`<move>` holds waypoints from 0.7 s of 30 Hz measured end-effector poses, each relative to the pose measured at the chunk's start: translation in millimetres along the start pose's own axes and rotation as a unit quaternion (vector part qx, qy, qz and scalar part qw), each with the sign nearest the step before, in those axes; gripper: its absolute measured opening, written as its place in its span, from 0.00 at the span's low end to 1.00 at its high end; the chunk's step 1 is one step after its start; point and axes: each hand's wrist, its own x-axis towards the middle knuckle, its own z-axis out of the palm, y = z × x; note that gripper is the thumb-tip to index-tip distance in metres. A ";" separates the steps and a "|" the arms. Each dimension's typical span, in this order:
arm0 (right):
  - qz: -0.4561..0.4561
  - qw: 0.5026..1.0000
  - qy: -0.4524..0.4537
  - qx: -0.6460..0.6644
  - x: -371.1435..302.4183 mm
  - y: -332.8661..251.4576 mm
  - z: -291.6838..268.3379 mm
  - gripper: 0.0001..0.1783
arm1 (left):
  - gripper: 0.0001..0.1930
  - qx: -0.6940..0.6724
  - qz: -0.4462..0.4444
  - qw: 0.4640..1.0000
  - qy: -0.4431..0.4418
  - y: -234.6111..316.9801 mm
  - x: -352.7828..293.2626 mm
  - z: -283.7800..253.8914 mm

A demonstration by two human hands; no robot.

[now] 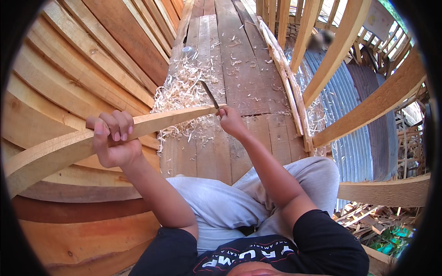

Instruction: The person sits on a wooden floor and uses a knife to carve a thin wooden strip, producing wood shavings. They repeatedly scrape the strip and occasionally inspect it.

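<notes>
A long pale wooden beam (pixel 172 118) runs from the left edge toward the middle, curved in this view. My left hand (pixel 114 139) is wrapped over the beam, its fingers closed around the upper edge. At the beam's far right end, my right hand (pixel 231 121) is closed on the handle end of a knife (pixel 210 95). The narrow dark blade points up and to the left, past the beam's tip. The handle itself is mostly hidden in my fist.
Curly wood shavings (pixel 182 89) lie heaped on the plank floor (pixel 244 60), near a small clear cup (pixel 188 51). A plank wall (pixel 60 96) rises at left. Slanted wooden posts (pixel 338 50) stand at right, with corrugated metal sheets (pixel 352 124) beyond and below.
</notes>
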 end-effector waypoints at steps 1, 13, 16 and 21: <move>0.016 1.000 -0.008 0.009 -1.4 -3.0 0.5 0.16 | 0.13 0.002 0.000 1.000 -0.005 -0.1 0.2 2.1; 0.065 0.996 -0.024 0.061 1.4 -9.1 -3.7 0.22 | 0.15 -0.003 -0.008 0.999 -0.033 -2.2 -0.7 23.8; 0.063 0.996 -0.020 0.059 4.4 -7.6 -2.9 0.22 | 0.13 0.003 0.000 0.999 -0.047 -2.3 -0.3 21.7; 0.091 0.992 -0.044 0.075 5.6 -8.5 -4.1 0.24 | 0.14 0.010 0.001 0.999 -0.041 -1.9 -1.6 21.9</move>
